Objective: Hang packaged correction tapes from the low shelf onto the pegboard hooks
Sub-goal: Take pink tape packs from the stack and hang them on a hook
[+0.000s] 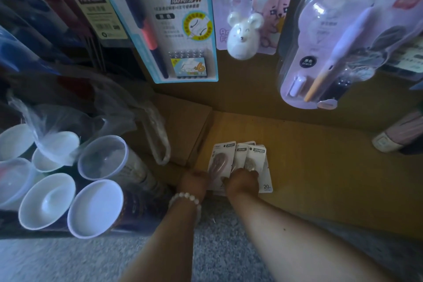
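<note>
Both hands are down low on the flat brown wooden shelf [309, 155]. The left hand [193, 182], with a white bead bracelet [184, 199] on its wrist, is curled at the left edge of a small fan of white card packs of correction tape [238, 160]. Its grip looks closed on the pack edge, but the light is dim and the fingers are hard to see. The right hand [243, 182] lies on top of the packs, near their bottom end, with its fingers bent down onto them. Its grip is on the packs too.

The packs lie flat on the shelf and overlap each other. The one on the left shows a pinkish oval tape case. The one on the right shows a grey case and the number 20 at a bottom corner.

Above them, other goods hang on hooks: a blue-edged card pack with a dark pen [176, 23], a pale purple card with a white mouse-shaped toy [243, 36], and a clear plastic pack with a light purple pen [338, 41].

To the left stand round white-lidded tubs [48, 204], some under a thin clear plastic bag [68, 126]. A flat brown cardboard box [183, 126] lies just left of the packs. Grey carpet floor [68, 258] is under the arms.
</note>
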Available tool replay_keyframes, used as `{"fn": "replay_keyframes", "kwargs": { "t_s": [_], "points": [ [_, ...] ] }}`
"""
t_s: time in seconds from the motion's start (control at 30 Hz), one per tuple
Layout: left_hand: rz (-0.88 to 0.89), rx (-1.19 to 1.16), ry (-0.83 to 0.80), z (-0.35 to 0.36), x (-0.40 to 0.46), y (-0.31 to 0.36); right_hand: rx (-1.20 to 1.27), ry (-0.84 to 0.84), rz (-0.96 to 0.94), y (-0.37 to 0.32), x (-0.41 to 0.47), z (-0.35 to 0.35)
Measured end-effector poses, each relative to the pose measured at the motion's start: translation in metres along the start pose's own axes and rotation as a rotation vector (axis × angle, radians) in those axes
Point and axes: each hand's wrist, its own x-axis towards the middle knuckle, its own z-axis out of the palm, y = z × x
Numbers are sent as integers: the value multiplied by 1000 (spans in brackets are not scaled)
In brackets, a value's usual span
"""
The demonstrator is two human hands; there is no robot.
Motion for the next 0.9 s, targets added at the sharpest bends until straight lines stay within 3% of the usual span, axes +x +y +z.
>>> {"fn": "replay_keyframes", "kwargs": {
  "t_s": [0.17,0.37,0.43,0.57,0.63,0.9],
  "points": [
    [-17,-17,-15,3,7,-1,109,31,-19,-5,0,-6],
    [40,6,86,2,-6,12,390,49,-160,0,-11,-45],
    [45,-128,55,1,-10,19,483,-2,-198,6,-10,-61],
    [-120,-683,-237,3,-16,26,593,-95,-243,19,-3,-78],
    [-136,-770,-327,6,-21,28,612,-131,-267,24,-2,-81],
    [-83,-750,-155,12,-27,26,621,-52,-315,30,-8,-79]
  ]
}}
